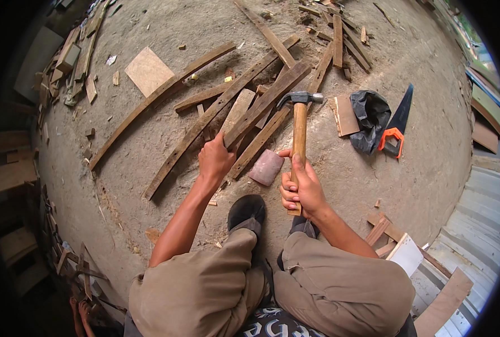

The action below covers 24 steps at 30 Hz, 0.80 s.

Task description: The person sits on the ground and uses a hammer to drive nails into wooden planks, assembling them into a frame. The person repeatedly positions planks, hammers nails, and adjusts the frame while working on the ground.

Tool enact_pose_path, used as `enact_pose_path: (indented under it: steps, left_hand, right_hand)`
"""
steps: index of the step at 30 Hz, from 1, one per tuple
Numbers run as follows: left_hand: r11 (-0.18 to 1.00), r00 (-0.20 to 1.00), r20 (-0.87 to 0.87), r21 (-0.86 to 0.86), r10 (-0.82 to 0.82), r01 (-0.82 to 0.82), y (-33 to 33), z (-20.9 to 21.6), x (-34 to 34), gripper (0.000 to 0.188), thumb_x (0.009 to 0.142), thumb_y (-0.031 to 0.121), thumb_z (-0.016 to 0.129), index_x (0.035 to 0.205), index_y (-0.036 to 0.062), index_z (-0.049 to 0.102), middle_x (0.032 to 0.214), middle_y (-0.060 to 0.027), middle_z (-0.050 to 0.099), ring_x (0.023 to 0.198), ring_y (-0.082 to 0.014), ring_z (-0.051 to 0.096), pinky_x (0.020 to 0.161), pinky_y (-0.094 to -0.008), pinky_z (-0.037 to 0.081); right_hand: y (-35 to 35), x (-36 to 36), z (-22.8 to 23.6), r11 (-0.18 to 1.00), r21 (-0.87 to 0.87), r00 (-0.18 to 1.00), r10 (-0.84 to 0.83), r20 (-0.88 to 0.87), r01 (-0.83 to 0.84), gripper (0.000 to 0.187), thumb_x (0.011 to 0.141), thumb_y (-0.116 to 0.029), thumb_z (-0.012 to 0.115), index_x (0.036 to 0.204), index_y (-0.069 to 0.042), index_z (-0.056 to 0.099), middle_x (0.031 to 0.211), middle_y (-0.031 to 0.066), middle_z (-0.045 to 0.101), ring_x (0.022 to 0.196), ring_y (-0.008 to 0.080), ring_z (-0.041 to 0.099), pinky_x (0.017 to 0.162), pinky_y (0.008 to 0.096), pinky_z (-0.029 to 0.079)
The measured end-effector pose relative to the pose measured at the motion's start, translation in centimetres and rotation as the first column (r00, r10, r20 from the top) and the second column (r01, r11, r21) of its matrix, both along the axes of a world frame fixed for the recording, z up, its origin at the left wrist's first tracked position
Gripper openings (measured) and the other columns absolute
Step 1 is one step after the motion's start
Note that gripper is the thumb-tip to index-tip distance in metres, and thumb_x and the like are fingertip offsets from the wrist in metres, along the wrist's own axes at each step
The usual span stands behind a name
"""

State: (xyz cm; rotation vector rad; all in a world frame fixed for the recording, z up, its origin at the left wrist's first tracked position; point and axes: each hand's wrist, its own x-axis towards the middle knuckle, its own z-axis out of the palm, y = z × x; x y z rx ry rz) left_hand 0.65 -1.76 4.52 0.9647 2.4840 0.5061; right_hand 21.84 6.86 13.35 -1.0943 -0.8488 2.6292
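Note:
My left hand is closed round the near end of a dark wooden beam, which slants away up and to the right across other lumber. In my right hand is a claw hammer, gripped by its wooden handle with the metal head pointing away from me. The index finger reaches out along the left of the handle. Between my hands, on the ground, lies a pinkish block. Several long planks lie crossed under and beside the beam.
To the right lie a handsaw with an orange handle, a black plastic bag and a brown board piece. A square plywood sheet lies far left. Corrugated metal sheets line the right edge. Another person's hands show at lower left.

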Motion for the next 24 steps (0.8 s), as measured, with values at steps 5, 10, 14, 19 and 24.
enact_pose_path:
  steps: [5,10,14,19,24]
  left_hand:
    - [0.994,0.996,0.09,-0.11,0.01,0.0,-0.4,0.1,1.1,0.039,0.083,0.032,0.072,0.109,0.0046,0.065,0.089,-0.0246,0.069,0.087,-0.0412,0.067,0.075,-0.0484,0.052]
    - [0.998,1.0,0.021,-0.061,-0.012,0.013,-0.8,-0.8,-0.3,0.034,0.077,0.023,0.07,0.104,0.0025,0.064,0.086,-0.0256,0.068,0.085,-0.0428,0.067,0.075,-0.0494,0.053]
    - [0.997,0.997,-0.059,0.054,-0.045,0.048,-1.0,-1.5,-1.2,0.033,0.074,0.026,0.072,0.098,0.0034,0.065,0.08,-0.0236,0.068,0.078,-0.0412,0.067,0.07,-0.0483,0.054]
    - [0.963,0.955,-0.232,0.151,-0.184,0.222,-0.2,-2.3,-3.9,0.031,0.074,0.03,0.074,0.089,0.0065,0.062,0.075,-0.0193,0.067,0.072,-0.0374,0.067,0.064,-0.0466,0.054]
    - [0.894,0.886,-0.345,0.211,-0.31,0.395,0.3,-4.3,-6.2,0.031,0.075,0.03,0.073,0.09,0.0081,0.056,0.072,-0.0178,0.067,0.067,-0.0361,0.067,0.06,-0.0458,0.055]
  right_hand:
    - [1.1,0.4,-0.8,0.994,0.088,0.99,0.049,0.129,-0.061,0.041,0.102,-0.051,0.037,0.119,-0.014,0.043,0.06,-0.0042,0.032,0.04,0.0037,0.029,0.035,0.0212,0.03]
    - [1.4,0.7,-0.9,0.999,-0.002,0.996,0.053,0.076,-0.053,0.037,0.103,-0.049,0.039,0.113,-0.014,0.043,0.06,-0.0044,0.032,0.04,0.0038,0.028,0.035,0.0215,0.029]
    - [1.0,0.5,-0.7,0.994,-0.103,1.0,0.023,-0.005,-0.023,0.036,0.102,-0.047,0.045,0.101,-0.011,0.042,0.057,-0.0043,0.032,0.039,0.0046,0.029,0.034,0.0226,0.029]
    - [-1.1,-1.1,-0.1,0.97,-0.245,0.998,0.021,0.053,-0.008,0.04,0.098,-0.037,0.057,0.071,-0.013,0.039,0.047,-0.004,0.029,0.035,0.007,0.031,0.035,0.0263,0.029]
    - [-2.9,-2.3,-0.6,0.945,-0.323,0.994,-0.012,0.108,0.047,0.034,0.094,-0.021,0.057,0.067,-0.013,0.039,0.046,-0.0028,0.03,0.035,0.0093,0.031,0.037,0.0288,0.03]
